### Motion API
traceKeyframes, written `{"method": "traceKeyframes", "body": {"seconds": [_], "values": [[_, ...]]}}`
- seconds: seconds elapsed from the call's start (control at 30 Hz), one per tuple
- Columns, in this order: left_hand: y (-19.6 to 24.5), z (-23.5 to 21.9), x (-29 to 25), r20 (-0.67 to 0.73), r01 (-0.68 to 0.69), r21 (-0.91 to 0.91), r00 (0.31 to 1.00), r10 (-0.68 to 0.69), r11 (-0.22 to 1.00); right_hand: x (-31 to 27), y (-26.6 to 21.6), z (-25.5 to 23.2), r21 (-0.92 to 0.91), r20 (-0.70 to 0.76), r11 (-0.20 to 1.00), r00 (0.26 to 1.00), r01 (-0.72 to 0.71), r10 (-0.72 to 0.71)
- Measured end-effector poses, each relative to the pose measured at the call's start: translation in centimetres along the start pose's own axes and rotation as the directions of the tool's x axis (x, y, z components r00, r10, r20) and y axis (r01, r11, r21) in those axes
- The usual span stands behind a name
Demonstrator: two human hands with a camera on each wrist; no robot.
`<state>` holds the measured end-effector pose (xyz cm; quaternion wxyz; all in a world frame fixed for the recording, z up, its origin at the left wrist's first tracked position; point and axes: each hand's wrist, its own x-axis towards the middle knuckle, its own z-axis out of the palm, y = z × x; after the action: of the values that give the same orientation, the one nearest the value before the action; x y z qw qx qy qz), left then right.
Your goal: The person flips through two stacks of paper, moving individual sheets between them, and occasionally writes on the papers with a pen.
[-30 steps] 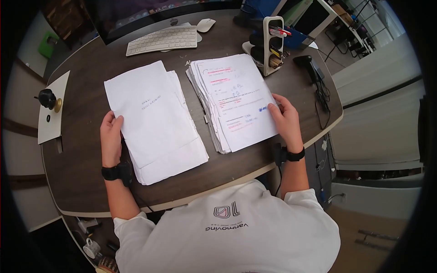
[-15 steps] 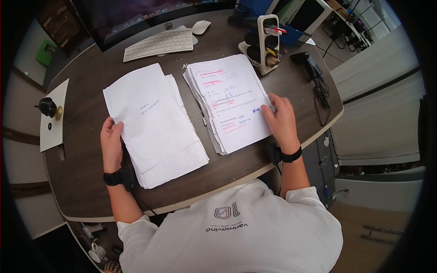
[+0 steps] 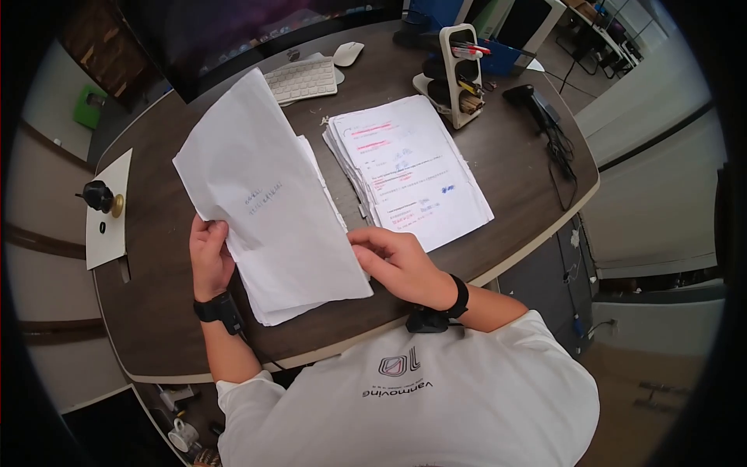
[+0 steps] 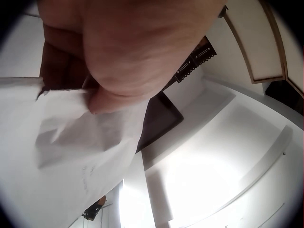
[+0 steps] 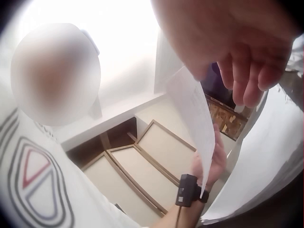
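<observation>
My left hand (image 3: 212,257) grips the left edge of a white paper sheet (image 3: 272,222), thumb on its face; small handwriting shows mid-sheet. The sheet bows up from the left paper stack (image 3: 282,315), its far corner overlapping the keyboard in the head view. In the left wrist view, the thumb (image 4: 111,100) presses on the creased paper. My right hand (image 3: 408,268) is at the sheet's right edge, thumb and fingertips right beside it. Its fingers (image 5: 242,78) hang loosely extended in the right wrist view. Beyond it lies a second paper stack (image 3: 424,171) with red and blue marks.
A keyboard (image 3: 307,80) and mouse (image 3: 348,54) lie before a monitor (image 3: 233,47). A pen holder (image 3: 459,82) stands behind the right stack. Farther right on the desk is a black handheld scanner (image 3: 533,107) with a coiled cable. A white board (image 3: 109,218) carries a black object at left.
My right hand has left the right stack and moved left to the left stack's edge. My left hand has raised and bent the top paper, which now stands up more.
</observation>
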<state>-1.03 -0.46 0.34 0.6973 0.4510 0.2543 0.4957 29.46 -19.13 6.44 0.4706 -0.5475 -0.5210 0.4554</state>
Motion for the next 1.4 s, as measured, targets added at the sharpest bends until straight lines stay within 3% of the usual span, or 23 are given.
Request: {"method": "traceKeyframes", "body": {"seconds": [0.07, 0.1, 0.17, 0.2, 0.27, 0.4, 0.47, 0.5, 0.57, 0.6, 0.67, 0.7, 0.77, 0.8, 0.87, 0.97, 1.27, 1.4], "values": [[0.0, 0.8, -0.1, 0.002, 0.053, 0.037, 0.999, -0.053, 0.998, -0.1, 0.5, 0.1, 0.297, -0.005, 0.950, 0.994, -0.099, 0.106], [-0.5, 0.8, -0.1, 0.008, 0.054, 0.031, 0.998, -0.055, 0.998, -0.4, 0.5, -0.1, 0.292, -0.012, 0.951, 0.994, -0.099, 0.107], [-1.2, 0.2, 0.0, 0.010, 0.093, 0.049, 0.996, -0.094, 0.994, -0.7, 0.4, -0.3, 0.105, 0.051, 0.994, 0.999, -0.016, 0.011], [-1.3, 0.5, -0.1, 0.015, 0.095, 0.050, 0.995, -0.096, 0.994, -0.8, 0.4, -0.3, 0.106, 0.045, 0.994, 0.999, -0.015, 0.011], [-1.4, 1.5, -0.1, -0.050, 0.053, 0.092, 0.998, -0.048, 0.994, -0.7, 0.2, -0.3, -0.236, -0.066, 0.970, 0.995, 0.057, -0.075], [-0.9, 1.4, -0.2, 0.021, 0.077, 0.043, 0.997, -0.078, 0.996, -1.2, 0.5, -1.6, -0.356, -0.112, 0.922, 0.972, 0.154, -0.206], [-1.0, 2.0, 0.1, -0.153, 0.056, 0.157, 0.988, -0.032, 0.986, -2.1, 0.1, -2.6, -0.320, -0.080, 0.947, 0.996, 0.022, -0.050], [-1.2, 1.7, 0.1, -0.152, 0.057, 0.155, 0.988, -0.033, 0.986, -2.4, -0.2, -2.9, -0.321, -0.080, 0.947, 0.996, 0.020, -0.049], [-1.8, 0.9, 0.2, -0.197, 0.075, 0.204, 0.980, -0.034, 0.976, -3.1, -1.0, -3.7, -0.125, -0.161, 0.988, 0.985, -0.090, 0.070], [-1.5, 1.4, 0.2, -0.200, 0.077, 0.201, 0.979, -0.036, 0.977, -3.2, -0.6, -4.3, -0.127, -0.159, 0.987, 0.985, -0.093, 0.072], [-0.3, 3.0, 0.2, -0.294, 0.086, 0.388, 0.955, 0.035, 0.918, -3.1, 0.7, -6.3, 0.218, -0.187, 0.961, 0.959, -0.172, 0.215], [-0.5, 2.2, 0.5, -0.299, 0.087, 0.385, 0.954, 0.035, 0.919, -3.5, 0.6, -7.6, 0.267, -0.181, 0.936, 0.942, -0.231, 0.284], [-1.1, -0.5, 0.9, -0.288, 0.032, 0.737, 0.918, 0.271, 0.675, -4.0, 1.7, -9.7, 0.440, -0.252, 0.880, 0.916, -0.179, 0.313], [-1.0, -0.5, 0.8, -0.297, 0.037, 0.736, 0.915, 0.273, 0.676, -4.1, 1.6, -10.6, 0.486, -0.289, 0.858, 0.897, -0.165, 0.336], [-0.5, -0.4, 0.7, -0.203, 0.109, 0.954, 0.922, 0.330, 0.280, -4.5, 1.3, -13.0, 0.426, -0.315, 0.892, 0.898, -0.154, 0.305], [-0.5, 0.2, 0.5, -0.198, 0.153, 0.970, 0.949, 0.244, 0.191, -4.6, 1.4, -15.0, 0.413, -0.368, 0.898, 0.874, -0.152, 0.317], [-0.3, 0.6, 0.4, -0.191, 0.152, 0.972, 0.955, 0.228, 0.179, -3.5, 1.6, -15.2, 0.279, -0.384, 0.933, 0.865, -0.226, 0.324], [0.0, 1.2, 0.4, -0.203, 0.165, 0.969, 0.955, 0.216, 0.182, -3.1, 1.1, -14.7, 0.110, -0.462, 0.946, 0.827, -0.306, 0.321]]}}
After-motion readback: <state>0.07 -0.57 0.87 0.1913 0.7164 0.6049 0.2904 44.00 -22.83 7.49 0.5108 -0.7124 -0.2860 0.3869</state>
